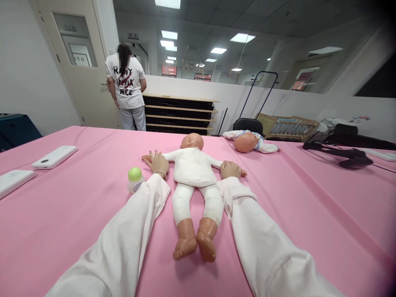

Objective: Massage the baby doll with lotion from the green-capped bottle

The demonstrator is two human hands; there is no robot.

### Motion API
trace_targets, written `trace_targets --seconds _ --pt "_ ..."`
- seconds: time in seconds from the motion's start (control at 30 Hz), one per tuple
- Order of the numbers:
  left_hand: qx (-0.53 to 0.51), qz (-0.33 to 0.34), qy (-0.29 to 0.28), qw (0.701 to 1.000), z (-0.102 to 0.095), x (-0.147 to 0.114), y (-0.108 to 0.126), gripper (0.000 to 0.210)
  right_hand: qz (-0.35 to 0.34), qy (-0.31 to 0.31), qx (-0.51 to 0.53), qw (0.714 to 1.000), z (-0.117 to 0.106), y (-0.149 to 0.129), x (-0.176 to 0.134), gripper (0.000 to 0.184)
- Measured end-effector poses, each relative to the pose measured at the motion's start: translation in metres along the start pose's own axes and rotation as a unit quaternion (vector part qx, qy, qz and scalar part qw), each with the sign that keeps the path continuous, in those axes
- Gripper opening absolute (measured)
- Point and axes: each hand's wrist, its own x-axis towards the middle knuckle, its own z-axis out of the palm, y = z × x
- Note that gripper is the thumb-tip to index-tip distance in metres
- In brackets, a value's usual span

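Note:
A baby doll [194, 167] in a white cloth suit lies on its back on the pink tabletop, its arms stretched out sideways. Its bare brown feet point toward me. Over the doll's forearm on the left side lies my left hand [159, 163], holding it, with the fingertips a little apart; the doll's small hand juts out past it. My right hand [230, 169] is curled over the other forearm, its fingers partly hidden. Beside my left wrist stands a small bottle [135, 181] with a green cap.
A second doll [246, 142] lies at the table's far edge. Two white power-bank-like boxes [55, 157] are on the left, black straps [340, 152] on the right. Beyond the pink table [93, 206], a person [126, 86] faces away near stacked shelves [181, 113] and a chair [249, 125].

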Motion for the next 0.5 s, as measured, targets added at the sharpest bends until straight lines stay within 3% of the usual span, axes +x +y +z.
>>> trace_targets --seconds 0.23,0.5 --pt "-0.059 -0.066 0.01 0.996 -0.012 -0.001 0.001 0.043 0.038 0.016 0.003 0.999 -0.001 0.001 -0.001 0.034" --pt "-0.103 -0.112 0.05 0.987 -0.005 0.003 -0.005 0.04 0.07 0.008 0.015 0.997 0.0 0.01 0.004 0.038"
